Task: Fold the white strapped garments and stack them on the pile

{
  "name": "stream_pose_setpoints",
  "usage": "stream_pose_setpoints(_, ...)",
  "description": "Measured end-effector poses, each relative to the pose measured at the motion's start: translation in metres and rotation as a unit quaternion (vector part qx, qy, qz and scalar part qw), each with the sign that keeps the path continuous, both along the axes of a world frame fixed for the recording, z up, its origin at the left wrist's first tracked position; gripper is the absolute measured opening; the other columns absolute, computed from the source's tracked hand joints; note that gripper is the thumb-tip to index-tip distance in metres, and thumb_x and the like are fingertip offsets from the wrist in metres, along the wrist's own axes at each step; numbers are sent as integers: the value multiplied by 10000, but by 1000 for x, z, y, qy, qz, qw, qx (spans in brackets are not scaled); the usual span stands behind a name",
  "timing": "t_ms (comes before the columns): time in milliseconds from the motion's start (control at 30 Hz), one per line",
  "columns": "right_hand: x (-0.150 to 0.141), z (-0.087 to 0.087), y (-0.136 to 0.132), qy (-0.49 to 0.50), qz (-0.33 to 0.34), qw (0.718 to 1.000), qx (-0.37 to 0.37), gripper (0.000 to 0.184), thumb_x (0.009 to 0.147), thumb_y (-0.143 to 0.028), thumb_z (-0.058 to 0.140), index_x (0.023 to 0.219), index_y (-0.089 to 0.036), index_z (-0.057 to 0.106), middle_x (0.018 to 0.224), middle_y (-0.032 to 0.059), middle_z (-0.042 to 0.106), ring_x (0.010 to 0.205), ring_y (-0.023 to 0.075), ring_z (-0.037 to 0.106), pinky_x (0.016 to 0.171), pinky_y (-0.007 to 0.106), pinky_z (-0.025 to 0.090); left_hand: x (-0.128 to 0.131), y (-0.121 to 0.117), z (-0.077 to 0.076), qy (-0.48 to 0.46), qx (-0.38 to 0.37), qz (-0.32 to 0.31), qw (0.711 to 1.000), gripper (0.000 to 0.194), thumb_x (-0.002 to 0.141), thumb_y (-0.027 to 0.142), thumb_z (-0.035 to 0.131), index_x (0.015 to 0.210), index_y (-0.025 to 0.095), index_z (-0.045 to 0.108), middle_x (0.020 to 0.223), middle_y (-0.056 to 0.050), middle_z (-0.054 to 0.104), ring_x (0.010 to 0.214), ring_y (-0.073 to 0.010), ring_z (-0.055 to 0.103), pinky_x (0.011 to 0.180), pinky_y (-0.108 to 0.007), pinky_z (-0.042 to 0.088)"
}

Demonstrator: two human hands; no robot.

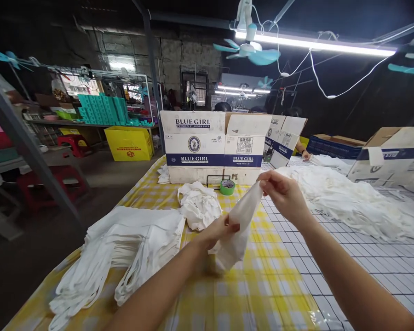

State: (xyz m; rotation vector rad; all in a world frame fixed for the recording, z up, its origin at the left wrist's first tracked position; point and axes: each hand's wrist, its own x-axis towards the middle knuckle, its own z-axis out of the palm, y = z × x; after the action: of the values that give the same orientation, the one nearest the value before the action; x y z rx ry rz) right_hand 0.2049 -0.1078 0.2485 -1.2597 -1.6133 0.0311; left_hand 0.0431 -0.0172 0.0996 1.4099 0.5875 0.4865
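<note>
A thin piece of white cloth (pixel 236 239) hangs in front of me above the table. My right hand (pixel 283 192) pinches its upper corner between thumb and fingers. Lower down, my left hand (pixel 222 228) grips the cloth's side, its fingers partly covered by the fabric. To the left lies a neat stack of white cloth pieces with long straps (pixel 134 225), which look like strapped bags. Just beyond my left hand is a crumpled white cloth bundle (pixel 199 204). A roll of green tape (pixel 227 187) on a dark wire holder stands behind it.
Blue Girl beer cartons (pixel 196 142) stand across the table's back. On the right, a large heap of white cloth (pixel 352 197) covers part of the white grid-patterned tablecloth (pixel 317 257). Another person's hand (pixel 306 155) shows behind the cartons. A fan (pixel 250 48) hangs overhead.
</note>
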Motion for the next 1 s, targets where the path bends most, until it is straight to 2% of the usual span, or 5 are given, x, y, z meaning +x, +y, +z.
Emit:
stream_pose_setpoints(167,5,5,-15,-89,-90,992,23,111,841,-216,468,808,-201,573,744,8,595,627,120,519,567,244,406,3,-8,-2,6,0,-61,998,249,626,360,696,736,137,682,697,-30,648,665,-172,574,658,-290,429)
stream_pose_setpoints(367,88,-21,-58,-89,-129,980,-125,155,814,-352,534,840,-218,606,662,20,591,538,129,506,480,244,408,-48,20,43,-37,43,4,998,334,642,416,700,800,123,675,741,-33,653,653,-141,566,620,-233,411)
stream_pose_setpoints(567,86,-93,-94,-77,145,835,-525,190,813,-315,522,892,-242,679,709,47,657,574,150,590,465,225,437,-71,6,53,36,115,-132,984,276,718,417,621,785,151,650,741,-10,607,683,-137,532,617,-213,393)
stream_pose_setpoints(767,-5,-123,-43,38,226,902,-366,544,778,-366,598,1291,-284,436,1324,63,454,1163,220,444,939,370,395,-52,-11,59,102,208,-344,910,271,756,391,596,646,143,583,570,42,455,542,-78,396,514,-186,310)
stream_pose_setpoints(1000,-42,-132,5,196,451,769,-409,281,748,-375,650,906,-146,611,791,6,581,715,115,538,645,230,443,-77,-4,93,79,124,-349,926,219,776,347,597,807,134,641,695,16,566,648,-94,489,592,-179,380)
